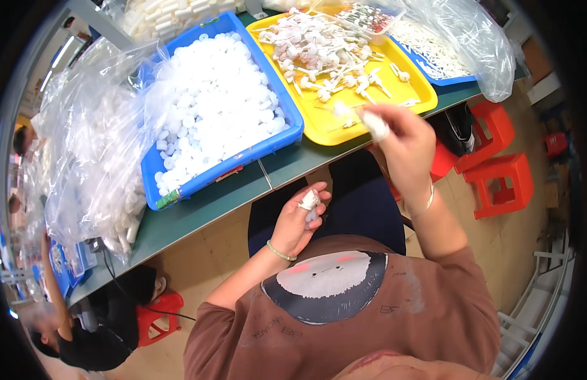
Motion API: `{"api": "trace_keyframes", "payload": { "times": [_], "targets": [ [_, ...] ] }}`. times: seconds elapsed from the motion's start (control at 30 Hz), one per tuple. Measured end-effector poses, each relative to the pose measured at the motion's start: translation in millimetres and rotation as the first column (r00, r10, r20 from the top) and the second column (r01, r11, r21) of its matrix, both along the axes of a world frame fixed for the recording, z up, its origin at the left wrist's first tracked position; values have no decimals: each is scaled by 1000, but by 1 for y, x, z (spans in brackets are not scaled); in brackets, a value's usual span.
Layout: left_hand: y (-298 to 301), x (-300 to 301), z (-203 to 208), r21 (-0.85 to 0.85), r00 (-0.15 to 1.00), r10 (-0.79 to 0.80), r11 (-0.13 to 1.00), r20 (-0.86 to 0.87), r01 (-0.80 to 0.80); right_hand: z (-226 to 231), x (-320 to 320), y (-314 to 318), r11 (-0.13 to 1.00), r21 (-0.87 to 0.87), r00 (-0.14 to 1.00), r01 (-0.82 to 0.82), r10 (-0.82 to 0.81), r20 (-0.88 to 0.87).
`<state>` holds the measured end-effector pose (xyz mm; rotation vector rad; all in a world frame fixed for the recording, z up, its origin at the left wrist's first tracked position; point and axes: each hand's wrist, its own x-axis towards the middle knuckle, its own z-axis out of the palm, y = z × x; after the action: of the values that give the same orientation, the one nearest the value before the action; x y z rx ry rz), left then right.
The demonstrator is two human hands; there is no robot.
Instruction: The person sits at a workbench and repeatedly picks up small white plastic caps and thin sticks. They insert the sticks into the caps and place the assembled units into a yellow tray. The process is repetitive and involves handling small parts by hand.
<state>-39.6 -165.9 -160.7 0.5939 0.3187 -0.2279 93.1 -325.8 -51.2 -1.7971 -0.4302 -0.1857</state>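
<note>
White pieces (312, 216) lie in the left hand (298, 220), its fingers curled loosely around them. Near the yellow tray (331, 135), the right hand (407, 136) has its fingers drawn together; I cannot tell what they hold.

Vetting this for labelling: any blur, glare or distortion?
Head view: bare right hand looks motion-blurred; small white plastic pieces in the blue rectangular tray near overexposed; highlights on the left clear plastic bag; green tabletop slightly bowed; corners black.

Small translucent-white pieces (312, 217) are held in the left hand (298, 218); a rectangular yellow plastic tray (325, 121) is overhung by the right hand (407, 136).
</note>
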Motion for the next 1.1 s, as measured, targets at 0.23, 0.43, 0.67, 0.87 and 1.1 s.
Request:
{"api": "trace_keyframes", "payload": {
  "times": [0.23,0.43,0.67,0.87,1.1],
  "targets": [
    [7,2,-18,-238,995,-53,971,-88,31,40,77,-3,904,-403,872,-145,309,380],
    [7,3,-23,-243,997,-68,968,-42,56,28,84,-9,692,-686,800,-226,533,275],
    [7,2,-13,-238,998,38,970,-49,-49,25,90,17,574,-779,724,-252,646,242],
    [9,0,-8,-272,999,44,961,5,-41,27,75,5,770,-583,752,-259,540,378],
    [4,2,-11,-383,997,46,923,58,-20,11,-23,-13,791,-385,797,-475,572,192]
  ]
}}
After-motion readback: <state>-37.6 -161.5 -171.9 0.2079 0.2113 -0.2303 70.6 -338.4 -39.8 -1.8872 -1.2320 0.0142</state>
